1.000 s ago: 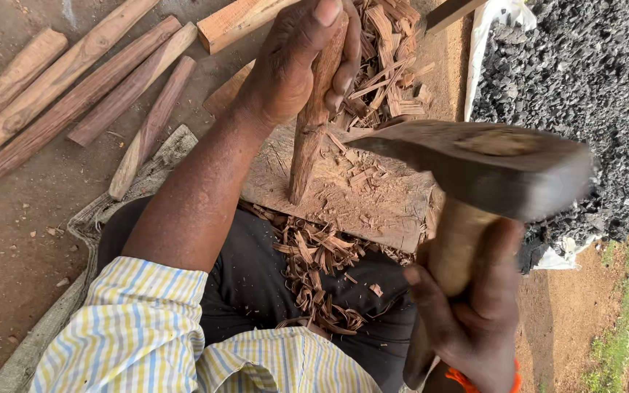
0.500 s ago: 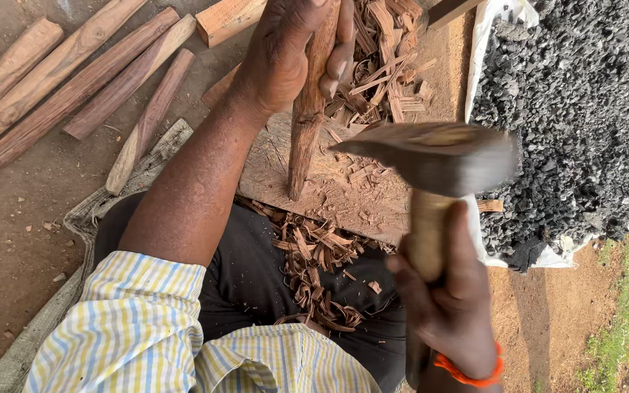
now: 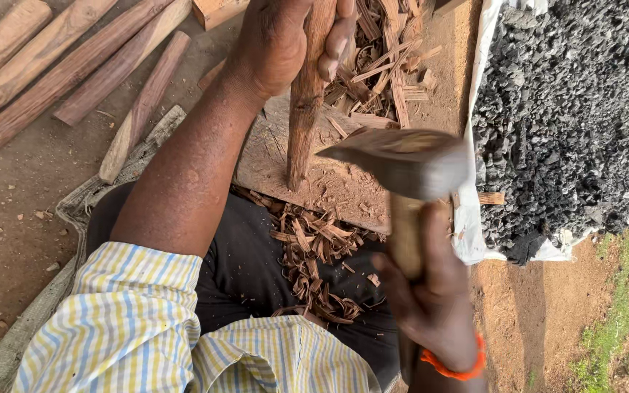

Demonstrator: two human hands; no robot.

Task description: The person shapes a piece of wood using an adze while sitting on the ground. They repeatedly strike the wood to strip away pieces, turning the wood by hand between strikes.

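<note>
At centre frame, the left hand (image 3: pixel 285 44) has its grip wrapped tight round a reddish wooden stick (image 3: pixel 303 109), stood near upright with its lower end on a flat chopping block (image 3: pixel 278 156). Right hand (image 3: pixel 431 306) grips closed round the handle of an adze-like hatchet (image 3: pixel 402 164), its head poised beside the stick. Sound practice, in my judgement: fingers kept high, strokes glancing downward. Shavings (image 3: pixel 314 255) litter the lap. Rightward, an opened white sack (image 3: pixel 467 218) holds dark crushed gravel (image 3: pixel 569 116). Trimmed billets (image 3: pixel 74 69) lie left.
</note>
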